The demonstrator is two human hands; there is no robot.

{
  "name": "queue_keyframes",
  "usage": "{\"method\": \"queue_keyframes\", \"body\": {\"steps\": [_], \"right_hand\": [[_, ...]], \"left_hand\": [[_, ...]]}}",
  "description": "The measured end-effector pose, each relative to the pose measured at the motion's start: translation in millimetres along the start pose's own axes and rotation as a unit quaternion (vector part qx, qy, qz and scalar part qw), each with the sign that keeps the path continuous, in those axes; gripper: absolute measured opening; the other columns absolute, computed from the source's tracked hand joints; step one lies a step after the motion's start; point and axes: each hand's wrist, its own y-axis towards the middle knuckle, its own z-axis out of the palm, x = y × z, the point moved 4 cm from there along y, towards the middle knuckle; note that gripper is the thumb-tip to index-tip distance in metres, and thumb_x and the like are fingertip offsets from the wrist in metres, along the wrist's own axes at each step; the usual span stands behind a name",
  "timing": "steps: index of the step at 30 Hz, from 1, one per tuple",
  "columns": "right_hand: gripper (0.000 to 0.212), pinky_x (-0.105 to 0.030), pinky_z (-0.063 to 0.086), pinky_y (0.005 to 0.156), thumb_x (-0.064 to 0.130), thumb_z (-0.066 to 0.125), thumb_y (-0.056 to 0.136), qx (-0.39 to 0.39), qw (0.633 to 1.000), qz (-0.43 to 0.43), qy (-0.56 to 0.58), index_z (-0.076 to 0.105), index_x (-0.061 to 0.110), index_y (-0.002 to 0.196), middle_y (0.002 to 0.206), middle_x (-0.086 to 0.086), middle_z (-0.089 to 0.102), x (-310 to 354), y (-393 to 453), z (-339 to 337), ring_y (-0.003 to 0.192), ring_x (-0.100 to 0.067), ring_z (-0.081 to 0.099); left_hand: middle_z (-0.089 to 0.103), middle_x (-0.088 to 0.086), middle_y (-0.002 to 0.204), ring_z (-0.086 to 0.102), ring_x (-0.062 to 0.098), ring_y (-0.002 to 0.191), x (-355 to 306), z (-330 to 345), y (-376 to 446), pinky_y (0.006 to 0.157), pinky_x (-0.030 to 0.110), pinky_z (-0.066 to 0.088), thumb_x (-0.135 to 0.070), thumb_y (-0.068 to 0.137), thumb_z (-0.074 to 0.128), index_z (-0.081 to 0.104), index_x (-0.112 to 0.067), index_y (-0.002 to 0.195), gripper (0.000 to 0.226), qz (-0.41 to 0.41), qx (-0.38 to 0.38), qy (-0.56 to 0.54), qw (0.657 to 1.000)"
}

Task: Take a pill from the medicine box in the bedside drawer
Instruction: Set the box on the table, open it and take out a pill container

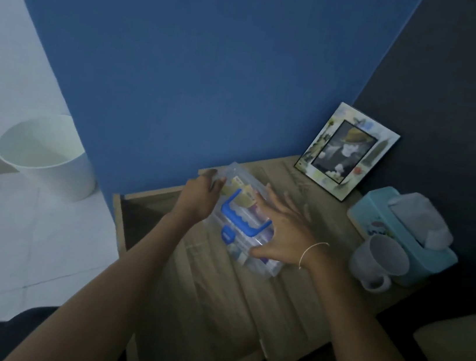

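Note:
A clear plastic medicine box (240, 242) with a blue handle (243, 218) and a blue latch sits on the wooden bedside table (244, 297). Packets show through its lid. My left hand (197, 197) grips the box's far left corner. Over the box's right side lies my right hand (284, 232), fingers spread and thumb on the near edge. The drawer (121, 219) stands pulled out at the table's left; its inside is dark.
A framed picture (346, 152) leans against the wall at the table's back. A white mug (379, 261) and a light blue tissue box (407, 231) stand at the right. A white waste bin (51, 154) is on the floor to the left.

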Motion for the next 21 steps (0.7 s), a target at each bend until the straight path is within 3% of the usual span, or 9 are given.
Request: {"method": "queue_keyframes", "body": {"steps": [2, 4, 6, 8, 11, 21], "right_hand": [[0.103, -0.056, -0.009, 0.114, 0.058, 0.067, 0.067, -0.074, 0.997, 0.019, -0.022, 0.01, 0.037, 0.15, 0.163, 0.005, -0.004, 1.5, -11.5, 5.1, 0.149, -0.027, -0.01], [0.088, -0.046, -0.009, 0.116, 0.054, 0.058, 0.084, -0.15, 0.988, 0.04, 0.0, 0.014, 0.019, 0.152, 0.162, -0.004, 0.005, 6.1, -27.4, 19.6, 0.149, -0.023, -0.006], [0.073, -0.037, -0.006, 0.118, 0.052, 0.037, 0.094, -0.208, 0.973, 0.062, 0.071, 0.014, 0.011, 0.15, 0.16, -0.006, 0.009, 13.4, -41.1, 33.6, 0.147, -0.016, -0.004], [0.064, -0.034, -0.003, 0.119, 0.048, 0.021, 0.097, -0.248, 0.958, 0.086, 0.115, 0.015, 0.01, 0.149, 0.159, -0.006, 0.013, 16.1, -44.8, 40.3, 0.146, -0.012, -0.001], [0.058, -0.038, 0.003, 0.122, 0.037, 0.015, 0.098, -0.275, 0.95, 0.097, 0.111, 0.019, 0.008, 0.147, 0.159, -0.008, 0.018, 13.5, -37.8, 38.8, 0.148, -0.015, 0.005], [0.045, -0.036, 0.003, 0.122, 0.02, 0.029, 0.103, -0.313, 0.939, 0.106, 0.096, 0.031, 0.002, 0.144, 0.156, -0.012, 0.029, -20.1, 7.8, 19.9, 0.148, -0.021, 0.016]], "left_hand": [[0.039, 0.02, 0.149, 0.036, 0.035, 0.139, -1.3, 1.9, -7.7, 0.114, 0.041, 0.028, -0.029, 0.103, 0.032, 0.034, -0.002, 0.144, 0.049, 0.037, -0.018, 0.033, 0.999], [0.022, 0.012, 0.159, 0.018, 0.028, 0.148, -3.6, 6.1, -23.3, 0.121, 0.043, 0.01, -0.029, 0.103, 0.029, 0.025, -0.006, 0.149, 0.051, 0.113, -0.039, 0.11, 0.987], [0.022, 0.012, 0.158, 0.018, 0.028, 0.148, -5.7, 11.2, -41.9, 0.12, 0.042, 0.004, -0.028, 0.102, 0.029, 0.026, -0.005, 0.148, 0.052, 0.215, -0.046, 0.194, 0.956], [0.024, 0.012, 0.157, 0.02, 0.027, 0.147, -3.1, 15.9, -52.7, 0.12, 0.039, 0.005, -0.028, 0.102, 0.031, 0.026, -0.003, 0.148, 0.052, 0.264, -0.032, 0.228, 0.937], [0.019, 0.009, 0.159, 0.012, 0.021, 0.148, -0.6, 19.1, -50.8, 0.121, 0.034, 0.003, -0.027, 0.102, 0.032, 0.021, -0.005, 0.149, 0.054, 0.258, -0.021, 0.213, 0.942], [0.022, 0.01, 0.159, 0.016, 0.025, 0.149, -14.8, 36.1, -0.2, 0.123, 0.035, 0.006, -0.028, 0.102, 0.031, 0.022, -0.007, 0.15, 0.052, 0.238, -0.009, 0.164, 0.957]]}}
